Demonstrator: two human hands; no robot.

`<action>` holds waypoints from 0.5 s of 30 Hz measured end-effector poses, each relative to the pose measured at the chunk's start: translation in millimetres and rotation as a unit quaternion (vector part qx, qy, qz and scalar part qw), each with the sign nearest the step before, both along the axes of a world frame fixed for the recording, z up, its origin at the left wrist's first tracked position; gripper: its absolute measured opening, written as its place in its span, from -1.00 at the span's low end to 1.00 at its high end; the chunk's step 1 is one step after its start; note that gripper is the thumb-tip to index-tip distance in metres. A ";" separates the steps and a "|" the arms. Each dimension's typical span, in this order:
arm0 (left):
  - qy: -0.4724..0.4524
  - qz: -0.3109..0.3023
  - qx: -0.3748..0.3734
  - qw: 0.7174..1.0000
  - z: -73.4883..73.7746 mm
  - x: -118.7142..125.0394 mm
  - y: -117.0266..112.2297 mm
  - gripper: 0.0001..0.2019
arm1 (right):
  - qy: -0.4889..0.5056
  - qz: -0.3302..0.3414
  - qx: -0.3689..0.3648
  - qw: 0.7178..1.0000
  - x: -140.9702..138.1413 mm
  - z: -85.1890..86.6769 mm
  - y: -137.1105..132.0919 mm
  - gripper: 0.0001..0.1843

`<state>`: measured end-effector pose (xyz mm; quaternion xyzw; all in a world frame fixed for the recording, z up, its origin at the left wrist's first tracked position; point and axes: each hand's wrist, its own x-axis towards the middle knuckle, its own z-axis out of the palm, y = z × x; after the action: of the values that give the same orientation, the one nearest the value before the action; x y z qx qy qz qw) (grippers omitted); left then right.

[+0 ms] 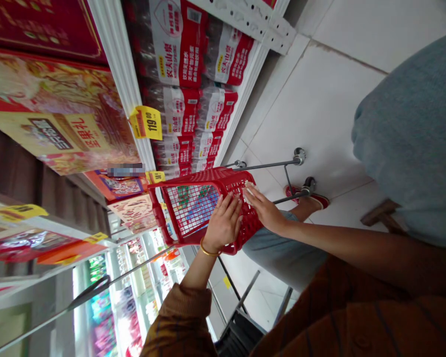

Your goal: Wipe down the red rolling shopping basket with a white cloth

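From my remote feed, the wearer has on a rust-brown woven top (357, 322) crossed by thin dark check lines, its soft, loose sleeve (182, 317) bunching into folds. A slim, polished gold bangle (209, 250) circles one bare wrist (208, 242), and no cables or hardware show anywhere on the body.

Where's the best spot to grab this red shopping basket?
Probably the metal rod handle on the red shopping basket: come from its knobbed end. The rods stand clear of the basket, so fingers can wrap around them, unlike the mesh side where your left hand and right hand rest.
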<state>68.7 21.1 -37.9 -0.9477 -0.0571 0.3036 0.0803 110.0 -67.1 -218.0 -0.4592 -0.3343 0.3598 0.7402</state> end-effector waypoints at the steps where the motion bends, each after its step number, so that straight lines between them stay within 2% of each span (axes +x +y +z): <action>1: 0.000 -0.003 0.002 1.000 0.2 0.2 0.1 -0.57 | -0.006 0.000 0.004 1.000 -1.3 1.4 -2.5 -0.20; 7: 0.000 -0.016 0.017 1.000 0.4 2.9 0.3 -0.58 | -0.041 0.006 0.017 0.999 -19.7 3.0 -24.7 -0.25; 10: -0.001 -0.018 0.021 1.000 0.4 3.5 0.4 -0.56 | -0.061 0.018 0.053 0.997 -29.3 0.7 -39.7 -0.32; 13: -0.002 -0.005 0.024 1.000 2.5 0.9 0.3 -0.52 | -0.069 0.013 0.075 0.995 -25.9 -0.9 -43.9 -0.37; 15: -0.003 0.009 0.022 1.000 4.9 -2.7 -0.4 -0.47 | -0.054 -0.011 0.063 0.996 -13.7 -0.5 -34.1 -0.39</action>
<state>66.0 20.7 -33.0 -0.9462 -0.0723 0.2998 0.0982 96.4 -101.1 -218.5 -0.4338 -0.3912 0.3042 0.7525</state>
